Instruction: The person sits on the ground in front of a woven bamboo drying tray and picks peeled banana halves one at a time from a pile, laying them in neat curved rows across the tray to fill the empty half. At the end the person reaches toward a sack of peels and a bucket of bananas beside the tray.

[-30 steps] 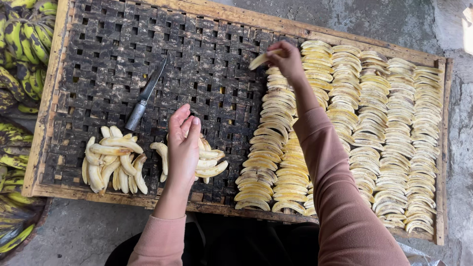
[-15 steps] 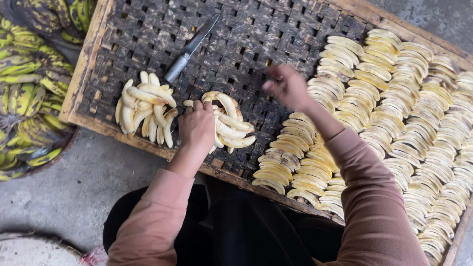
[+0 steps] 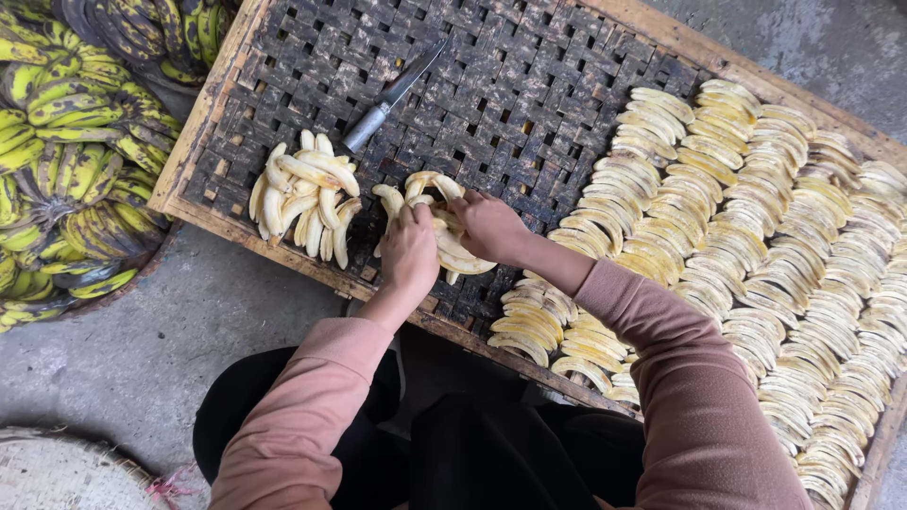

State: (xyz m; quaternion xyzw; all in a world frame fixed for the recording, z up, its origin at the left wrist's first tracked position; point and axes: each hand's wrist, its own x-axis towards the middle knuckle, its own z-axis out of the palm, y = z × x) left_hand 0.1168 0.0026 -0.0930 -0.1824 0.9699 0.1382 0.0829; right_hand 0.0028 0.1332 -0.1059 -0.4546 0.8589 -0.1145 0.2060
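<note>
Item 1: person, seen from above, pink long sleeves, dark trousers, crouched at the near edge of the tray.

Item 2: left hand [image 3: 408,253], fingers curled down onto the small heap of peeled banana halves [image 3: 453,247]; whether it grips a piece cannot be told.

Item 3: right hand [image 3: 488,227], just beside the left, both together on the same heap, fingers bent over the pieces; grip likewise cannot be told.

Item 4: small heap of peeled banana halves, pale yellow, curved, lying on the woven surface near the tray's near edge, partly hidden under both hands.

Item 5: second heap of peeled bananas [image 3: 304,194], left of the hands, untouched, close to the near left corner of the tray.

Item 6: woven drying tray [image 3: 529,104], dark lattice in a wooden frame, resting on the concrete floor [image 3: 142,349].

Item 7: knife [image 3: 392,94], metal handle and narrow blade, lying flat on bare lattice beyond the 2 heaps, well apart from the hands.

Item 8: rows of laid-out banana slices [image 3: 756,217], overlapping in several columns, filling the right part of the tray.

Item 9: unpeeled bananas [image 3: 76,161], green-yellow with dark marks, piled off the tray at far left.

Item 10: woven basket rim [image 3: 66,472], near left corner.
</note>
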